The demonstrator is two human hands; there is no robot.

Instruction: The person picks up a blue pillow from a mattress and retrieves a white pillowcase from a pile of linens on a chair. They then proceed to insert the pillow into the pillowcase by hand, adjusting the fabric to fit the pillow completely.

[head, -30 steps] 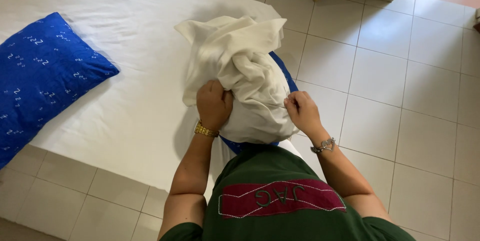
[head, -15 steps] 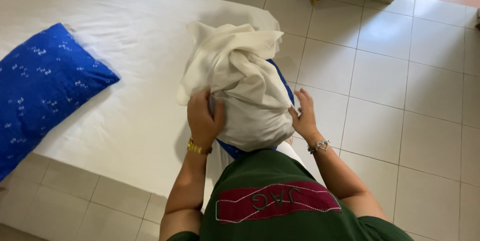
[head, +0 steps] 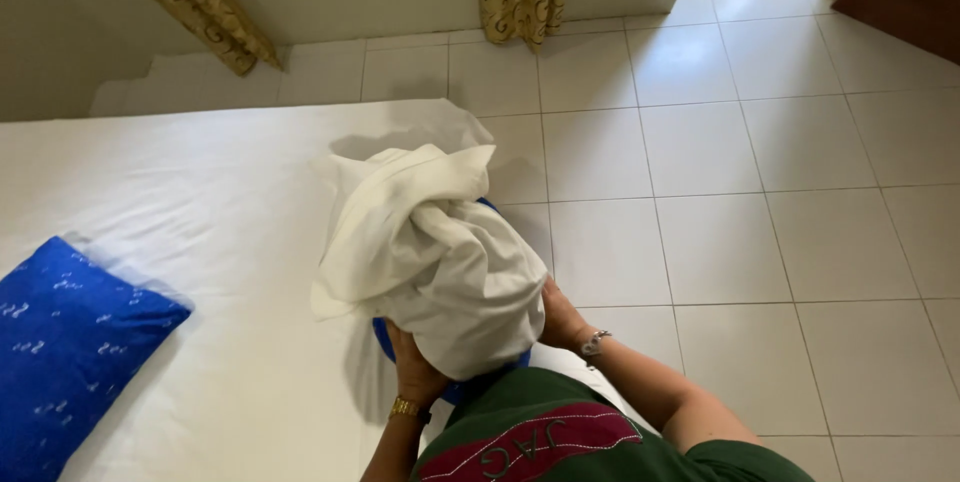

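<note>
- A blue pillow [head: 392, 340], mostly covered by a loose white pillowcase [head: 440, 252], is held upright at the edge of the bed [head: 200, 192].
- The left hand [head: 415, 372] and right hand [head: 560, 317] are clamped on its lower sides.
- It is judged soft, light and floppy; the case hem is best gripped.
- Fingers and most of the blue pillow are hidden by cloth.

A white pillowcase [head: 430, 262] sits in the middle of the frame, bunched and deeply creased, its loose upper end flopping toward the upper left in soft folds. It covers most of a blue pillow [head: 455, 387], which stands on end over the edge of the bed; only a thin blue rim shows at the lower edge and the upper right.
</note>
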